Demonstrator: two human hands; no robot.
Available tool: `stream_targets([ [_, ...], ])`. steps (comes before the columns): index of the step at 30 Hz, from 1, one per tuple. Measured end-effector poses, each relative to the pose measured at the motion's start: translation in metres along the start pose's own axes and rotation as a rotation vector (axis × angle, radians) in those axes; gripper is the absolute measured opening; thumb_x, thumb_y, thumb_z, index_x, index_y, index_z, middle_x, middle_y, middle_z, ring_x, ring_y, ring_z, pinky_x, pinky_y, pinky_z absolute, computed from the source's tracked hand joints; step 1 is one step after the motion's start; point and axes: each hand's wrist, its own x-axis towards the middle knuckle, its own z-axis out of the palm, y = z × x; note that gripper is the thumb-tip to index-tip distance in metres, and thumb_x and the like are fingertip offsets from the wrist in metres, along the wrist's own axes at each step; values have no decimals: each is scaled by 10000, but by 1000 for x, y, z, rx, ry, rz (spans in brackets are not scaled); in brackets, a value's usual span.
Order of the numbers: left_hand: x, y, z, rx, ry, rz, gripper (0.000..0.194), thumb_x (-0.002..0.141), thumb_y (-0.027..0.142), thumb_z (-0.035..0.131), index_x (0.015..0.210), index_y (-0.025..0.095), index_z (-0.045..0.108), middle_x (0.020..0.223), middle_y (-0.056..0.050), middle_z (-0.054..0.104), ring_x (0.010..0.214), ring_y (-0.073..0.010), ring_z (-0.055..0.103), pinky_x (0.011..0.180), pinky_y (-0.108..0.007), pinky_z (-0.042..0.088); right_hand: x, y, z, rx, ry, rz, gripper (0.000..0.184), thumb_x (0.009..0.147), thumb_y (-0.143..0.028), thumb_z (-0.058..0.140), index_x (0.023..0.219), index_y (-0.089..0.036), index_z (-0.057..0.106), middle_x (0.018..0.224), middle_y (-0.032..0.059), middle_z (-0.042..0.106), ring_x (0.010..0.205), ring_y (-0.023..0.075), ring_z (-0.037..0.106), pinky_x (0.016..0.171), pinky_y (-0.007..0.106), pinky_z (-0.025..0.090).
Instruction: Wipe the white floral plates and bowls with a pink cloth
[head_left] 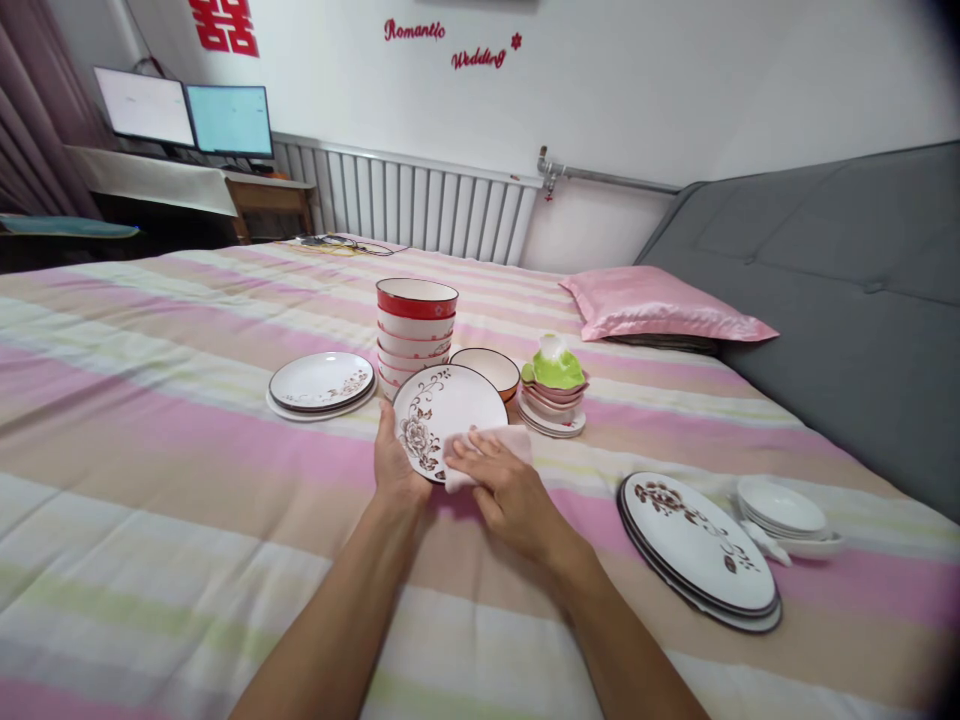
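A white plate (pixel 469 405) with a brown flower pattern and dark rim is tilted toward me above the bed. My left hand (pixel 397 465) grips its lower left edge, thumb along the rim. My right hand (pixel 499 480) presses a pale pink cloth (pixel 517 440) onto the plate's lower right part, its fingers lying over the cloth. Just behind the plate stands a stack of bowls (pixel 416 325), the top one red-banded. Beside that stack is a lower bowl (pixel 487 370), partly hidden by the plate.
Stacked plates (pixel 322 378) lie left on the striped bedsheet (pixel 187 480). Leaf-shaped dishes (pixel 556 372) sit on small plates behind my right hand. Nearer right are large plates (pixel 697 540) and small white dishes (pixel 780 505). A pink pillow (pixel 660 303) rests by the grey headboard (pixel 825 260).
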Motion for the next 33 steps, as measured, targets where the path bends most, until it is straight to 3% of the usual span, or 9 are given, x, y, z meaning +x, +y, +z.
stream_targets([
  [9,-9,-9,3,59,83,-152,623,873,541,395,1232,51,535,980,-195,696,892,-307,681,853,-460,519,1,-10,7,56,-21,-50,581,760,6,395,1281,-209,535,1367,29,488,1341,171,363,1140,435,283],
  [15,-14,-21,2,39,107,-235,550,851,532,455,1034,37,610,696,-137,682,723,-279,692,751,-403,557,3,-8,9,47,17,-45,513,827,-33,385,1286,-214,528,1370,35,484,1342,170,360,1140,444,280],
  [18,-18,-28,3,-39,150,-299,457,836,505,509,951,76,619,654,-99,666,672,-244,687,728,-363,563,4,-4,9,39,41,-48,546,810,-22,396,1303,-228,506,1379,32,473,1342,171,358,1140,452,279],
  [24,-27,-40,12,-89,141,-263,298,878,372,492,886,111,636,753,-83,700,720,-173,692,763,-276,552,4,6,6,-29,72,-61,579,781,-11,375,1316,-199,496,1381,44,473,1357,182,332,1142,460,272],
  [29,-31,-46,16,-139,64,-312,350,897,377,471,1041,106,639,951,-95,718,891,-178,684,856,-267,521,3,15,4,-107,149,-51,570,792,-19,352,1326,-170,486,1404,50,443,1375,200,295,1140,459,275],
  [33,-37,-50,20,-135,-34,-320,365,925,328,420,1164,123,604,1059,-85,705,1015,-181,649,963,-284,460,2,21,2,-184,308,-10,529,855,-43,318,1334,-200,476,1417,34,428,1390,181,258,1147,452,256],
])
